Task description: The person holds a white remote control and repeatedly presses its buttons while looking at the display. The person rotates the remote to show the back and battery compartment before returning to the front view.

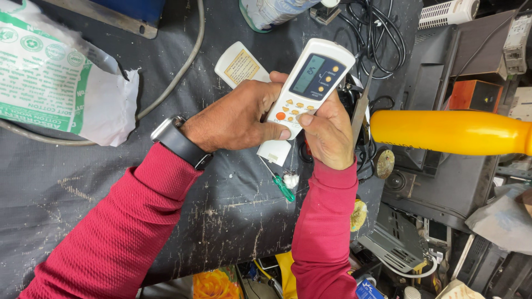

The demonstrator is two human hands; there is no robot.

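A crinkled plastic bag (55, 72) was seen far left on the scuffed black mat (83, 182); mid-frame, the smooth white remote (307, 88) was gripped above the mat by the left hand (238, 116) and right hand (327, 133), a green-handled screwdriver (281, 185) lying below, a glossy yellow bottle (449, 132) just right

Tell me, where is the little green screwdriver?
The green screwdriver lies on the dark mat just below the white remote, beside a cotton wad.

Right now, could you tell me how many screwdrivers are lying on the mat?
1: a small green-handled screwdriver lies on the mat just below the white remote, between the two wrists. Others may be hidden under the hands.
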